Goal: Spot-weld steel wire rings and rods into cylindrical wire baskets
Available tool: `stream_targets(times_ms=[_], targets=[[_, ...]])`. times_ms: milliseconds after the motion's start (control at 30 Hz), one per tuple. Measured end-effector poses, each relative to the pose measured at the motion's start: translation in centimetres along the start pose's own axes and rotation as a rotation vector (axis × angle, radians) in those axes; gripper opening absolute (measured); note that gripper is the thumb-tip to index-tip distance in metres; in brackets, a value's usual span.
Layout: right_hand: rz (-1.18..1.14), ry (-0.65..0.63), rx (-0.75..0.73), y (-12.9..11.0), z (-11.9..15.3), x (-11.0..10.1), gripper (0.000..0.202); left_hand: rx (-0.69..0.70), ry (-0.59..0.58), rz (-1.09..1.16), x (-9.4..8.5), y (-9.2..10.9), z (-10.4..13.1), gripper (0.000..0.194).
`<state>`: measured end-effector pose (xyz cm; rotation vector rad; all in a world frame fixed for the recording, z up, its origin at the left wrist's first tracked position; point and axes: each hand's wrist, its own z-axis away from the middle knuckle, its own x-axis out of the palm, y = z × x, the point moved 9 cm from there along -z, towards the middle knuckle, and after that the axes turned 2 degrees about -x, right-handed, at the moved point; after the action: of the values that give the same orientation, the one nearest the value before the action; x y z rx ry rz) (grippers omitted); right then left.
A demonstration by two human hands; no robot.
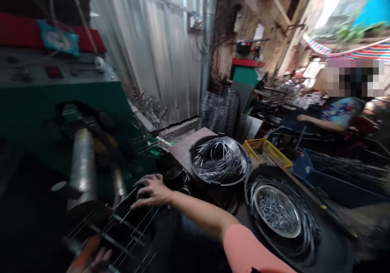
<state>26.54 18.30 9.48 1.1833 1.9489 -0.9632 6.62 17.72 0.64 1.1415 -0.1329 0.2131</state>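
In the head view, a grid of thin metal wires (134, 240) lies low in front of me, below a green machine (27, 122) with a metal cylinder (83, 163). My right hand (154, 191) reaches over the grid's upper edge, its fingers bent and apart; whether they touch a wire is unclear. At the bottom left, my left hand (99, 261) is blurred and partly cut off beside the grid. An orange, elongated thing (87, 253) shows against it, and its grip cannot be made out. A small spark shows near the cylinder's base.
To the right stand a black basin (192, 153) of coiled wire and another black basin (248, 191) holding wire and a metal bowl (300, 228) of short pieces. Beyond are a yellow crate (282, 158), a blue bin (335, 187), stacked wire racks (219, 110) and a seated person (338, 112).
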Motion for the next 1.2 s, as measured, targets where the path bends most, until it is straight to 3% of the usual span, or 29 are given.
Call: stream_targets(times_ms=[133, 233, 333, 700, 1200], targets=[[-0.197, -0.049, -0.009, -0.2, 0.3, 0.5, 0.018, 0.014, 0.185, 0.141, 0.2, 0.3, 1.4, 0.031], [-0.302, -0.120, 0.011, 1.0, -0.5, 2.3, 0.020, 0.044, 0.125, 0.380, 1.0, 0.5, 0.6, 0.035], [-0.354, -0.156, 0.000, 1.3, -1.1, 3.4, 0.024, 0.076, 0.111, 0.482, 0.8, 0.8, 0.2, 0.039], [-0.394, -0.194, -0.017, 0.8, -2.5, 3.1, 0.031, 0.090, 0.094, 0.554, 0.4, 1.2, 0.1, 0.040], [-0.392, -0.233, 0.035, 2.1, -5.0, 4.2, 0.027, 0.091, 0.078, 0.592, 0.8, 1.7, -2.5, 0.040]])
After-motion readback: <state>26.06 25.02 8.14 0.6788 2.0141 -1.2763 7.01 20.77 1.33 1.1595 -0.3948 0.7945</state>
